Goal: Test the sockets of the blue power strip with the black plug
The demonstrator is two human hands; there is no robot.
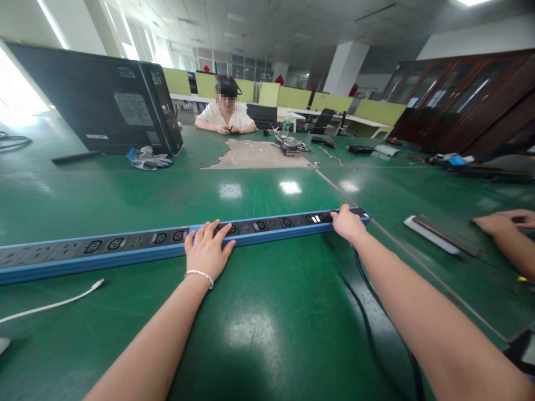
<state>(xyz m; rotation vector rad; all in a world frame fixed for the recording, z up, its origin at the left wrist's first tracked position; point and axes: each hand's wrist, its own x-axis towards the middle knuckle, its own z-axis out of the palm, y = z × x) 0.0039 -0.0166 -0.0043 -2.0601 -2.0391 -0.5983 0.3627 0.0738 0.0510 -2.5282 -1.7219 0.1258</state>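
A long blue power strip (150,253) with black sockets lies across the green table in front of me. My left hand (208,249) rests on it near its middle, fingers spread over the sockets. Over at the strip's right end, my right hand (348,223) has its fingers closed around a black power plug, mostly hidden by the hand, at the sockets. From beneath that hand a black cable (368,278) runs down toward the table's near edge. Two small white labels (316,219) show on the strip just left of my right hand.
A white cable (62,302) lies at left. Farther back stand a black computer case (104,103) and work gloves (148,159). A person (225,114) sits across the table. At right, another person's hands (501,223) are near a slim white-and-dark device (443,235). A bottle (286,123) stands beyond.
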